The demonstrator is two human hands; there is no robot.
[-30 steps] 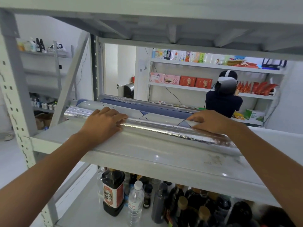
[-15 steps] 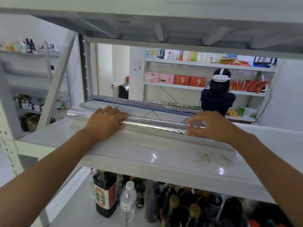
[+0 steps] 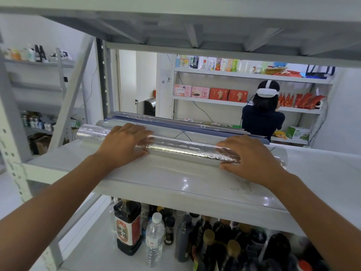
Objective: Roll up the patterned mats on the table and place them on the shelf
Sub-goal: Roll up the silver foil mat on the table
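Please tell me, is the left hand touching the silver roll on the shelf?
Touching. The head view shows the left hand lying palm down on the silver roll, its fingers draped over the top with no gap.

Free shelf (image 3: 328, 173) front (rolled mats (image 3: 175, 148) behind)

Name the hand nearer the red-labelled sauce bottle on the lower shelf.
Left. The left hand rests on the silver roll almost straight above the sauce bottle; the right hand rests on the roll's other end, far to the bottle's right.
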